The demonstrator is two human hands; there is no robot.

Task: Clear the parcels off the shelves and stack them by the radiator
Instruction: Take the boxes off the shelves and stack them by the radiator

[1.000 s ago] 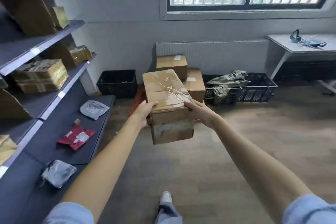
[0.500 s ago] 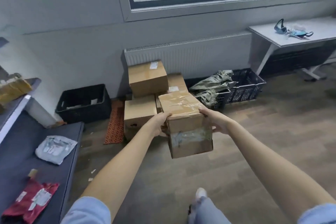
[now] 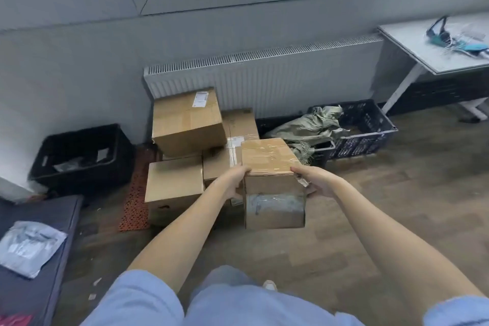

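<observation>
At the far left, low in my view, a dark grey shelf board (image 3: 39,286) carries a flat grey plastic mailer bag (image 3: 29,247). Beyond it a black plastic crate (image 3: 82,156) sits on the floor against the wall, holding something small and pale that I cannot make out. Next along, the stack of brown cardboard boxes (image 3: 185,124) stands against the white panel radiator (image 3: 264,77): one box on the floor in front, one on top with a white label, others behind.

My left hand (image 3: 232,182) grips the left upper edge of the taped brown cardboard parcel (image 3: 272,182), and my right hand (image 3: 315,182) grips its right upper edge, fingers (image 3: 300,170) curled round it. I hold the parcel in the air, just right of the stack and in front of it, long side upright, top face tilted toward the radiator. I judge the open spot is ahead and slightly left, so the left hand is nearer the stack and should lead the set-down.

Further right, a dark blue slatted plastic crate (image 3: 370,137) holds a crumpled green woven sack (image 3: 312,127) spilling over its rim. On the far right a white worktop (image 3: 423,47) carries a tangle of blue items I cannot identify.
</observation>
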